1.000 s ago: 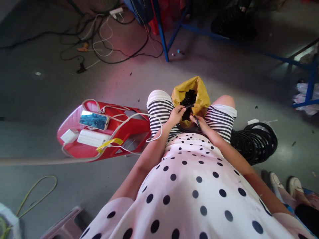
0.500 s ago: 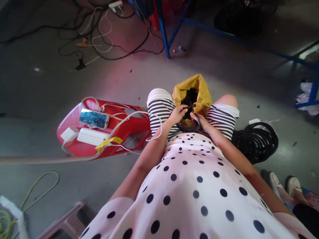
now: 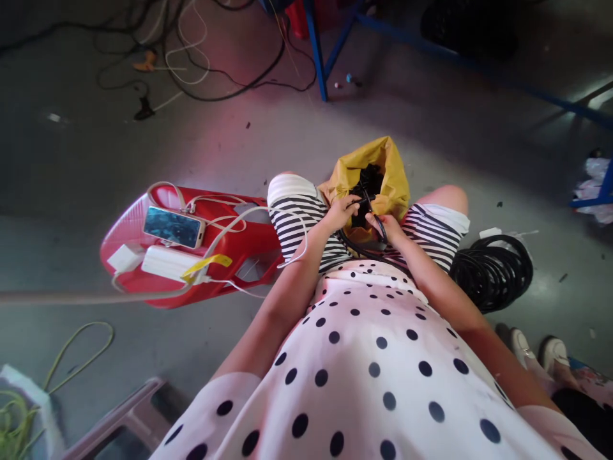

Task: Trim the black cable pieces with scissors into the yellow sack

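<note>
A yellow bag [image 3: 398, 171] sits upright between my knees, its mouth open and black pieces [image 3: 370, 177] inside it. Over its near rim, my left hand [image 3: 341, 212] pinches a black cable end. My right hand [image 3: 387, 226], just to the right, is closed around a black cable [image 3: 382, 228] that bends beside its fingers. More of this cable curves across my lap below both hands. Between the hands thin dark strands cross, too small to tell apart.
On my left stands a red stool [image 3: 230, 246] carrying a phone [image 3: 173, 226], a white power bank [image 3: 167, 263] and white cords. Coiled black cables [image 3: 495, 271] lie on the floor to my right. Another person's shoes [image 3: 554, 351] are beyond. A blue frame [image 3: 317, 51] stands ahead.
My knees have spread slightly and the bag leans a little more to the right. The black piece at my left fingers has turned, and a dark strand now rises over the bag's mouth.
</note>
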`<state>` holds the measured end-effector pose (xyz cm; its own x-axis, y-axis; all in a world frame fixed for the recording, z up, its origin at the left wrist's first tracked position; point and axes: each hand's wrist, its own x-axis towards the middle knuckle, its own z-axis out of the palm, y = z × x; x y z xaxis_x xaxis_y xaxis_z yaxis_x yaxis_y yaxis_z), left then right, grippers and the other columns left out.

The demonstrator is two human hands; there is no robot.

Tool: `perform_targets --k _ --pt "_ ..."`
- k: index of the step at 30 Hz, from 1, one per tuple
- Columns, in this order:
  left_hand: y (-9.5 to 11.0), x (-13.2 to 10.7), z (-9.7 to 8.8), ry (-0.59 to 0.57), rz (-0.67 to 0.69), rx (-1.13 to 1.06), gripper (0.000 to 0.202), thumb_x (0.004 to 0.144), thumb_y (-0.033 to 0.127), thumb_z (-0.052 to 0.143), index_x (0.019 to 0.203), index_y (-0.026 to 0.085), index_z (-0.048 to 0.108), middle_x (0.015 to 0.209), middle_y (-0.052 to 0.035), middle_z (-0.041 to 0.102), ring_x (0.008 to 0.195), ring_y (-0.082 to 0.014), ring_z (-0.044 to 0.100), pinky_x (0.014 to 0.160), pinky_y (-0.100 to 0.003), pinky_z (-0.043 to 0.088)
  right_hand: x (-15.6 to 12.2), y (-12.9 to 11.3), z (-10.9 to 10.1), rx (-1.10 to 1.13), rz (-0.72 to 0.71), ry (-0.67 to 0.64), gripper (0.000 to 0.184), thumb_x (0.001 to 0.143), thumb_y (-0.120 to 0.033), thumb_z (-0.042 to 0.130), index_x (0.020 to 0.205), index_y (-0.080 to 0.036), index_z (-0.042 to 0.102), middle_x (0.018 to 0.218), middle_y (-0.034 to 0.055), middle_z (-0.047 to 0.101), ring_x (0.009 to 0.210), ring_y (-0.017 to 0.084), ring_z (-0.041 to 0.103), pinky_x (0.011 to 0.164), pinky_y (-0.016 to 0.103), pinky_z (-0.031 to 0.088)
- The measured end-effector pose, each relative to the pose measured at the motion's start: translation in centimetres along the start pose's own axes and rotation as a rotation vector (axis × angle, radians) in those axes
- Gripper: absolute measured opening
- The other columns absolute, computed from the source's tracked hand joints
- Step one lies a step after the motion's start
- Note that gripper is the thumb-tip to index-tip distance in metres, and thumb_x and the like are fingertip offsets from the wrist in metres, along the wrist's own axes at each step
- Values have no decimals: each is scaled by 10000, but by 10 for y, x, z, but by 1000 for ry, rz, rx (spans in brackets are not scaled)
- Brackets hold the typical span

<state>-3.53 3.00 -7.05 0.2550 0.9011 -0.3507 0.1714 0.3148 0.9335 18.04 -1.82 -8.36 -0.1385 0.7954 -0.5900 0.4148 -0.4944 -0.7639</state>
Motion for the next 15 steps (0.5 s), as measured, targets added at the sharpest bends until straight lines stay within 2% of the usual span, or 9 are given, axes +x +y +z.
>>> perform_targets --k 4,6,11,15 --pt "-7 -1 5 -9 -22 0 120 899 81 735 972 163 783 753 -5 691 772 -175 642 825 -282 493 9 7 1 38 21 -44 846 728 -1064 771 698 -232 624 634 30 598 612 166 519 533 321 400" --pt "-8 0 8 24 -40 11 120 919 72 708 957 160 780 725 -3 661 756 -177 632 825 -289 490 13 10 2 16 48 -8 844 716 -1061 784 683 -234 617 633 42 589 608 179 532 498 317 394" --pt "-8 7 14 149 -85 18 110 993 127 681 917 167 750 664 3 630 693 -169 569 745 -284 450 17 17 4 22 77 86 766 708 -959 888 697 -237 632 610 34 526 573 171 516 437 297 394" --pt "-11 10 17 191 -116 -82 156 964 156 767 832 190 691 621 26 591 645 -145 510 666 -258 395 16 17 5 64 29 93 786 662 -978 896 624 -252 595 580 27 543 532 150 493 413 292 370"
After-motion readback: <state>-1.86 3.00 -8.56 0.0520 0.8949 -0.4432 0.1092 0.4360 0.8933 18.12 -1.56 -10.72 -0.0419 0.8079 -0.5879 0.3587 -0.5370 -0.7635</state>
